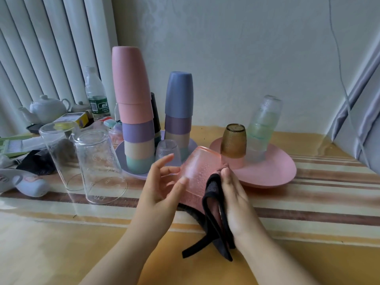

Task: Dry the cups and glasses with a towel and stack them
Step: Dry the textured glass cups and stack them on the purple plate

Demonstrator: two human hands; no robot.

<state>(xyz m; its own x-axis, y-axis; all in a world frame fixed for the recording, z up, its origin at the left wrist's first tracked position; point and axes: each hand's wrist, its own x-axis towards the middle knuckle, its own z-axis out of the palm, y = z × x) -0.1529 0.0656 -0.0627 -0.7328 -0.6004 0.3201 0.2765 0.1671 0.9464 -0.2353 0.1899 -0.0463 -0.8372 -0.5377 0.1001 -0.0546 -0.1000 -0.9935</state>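
Drying the pink glass (198, 171) above the tabletop (308, 202).

I see it tilted between my hands: left hand (162, 186) holds its side with curled fingers and thumb, right hand (232, 194) presses the dark towel (213, 214) against it. Just behind sit a pink plate (273, 171) carrying stacked glasses (263, 126) and a purple plate (121, 155) with cup stacks (133, 108).

towel (213, 204) hides pink glass (198, 171) rim; forearms cut off.
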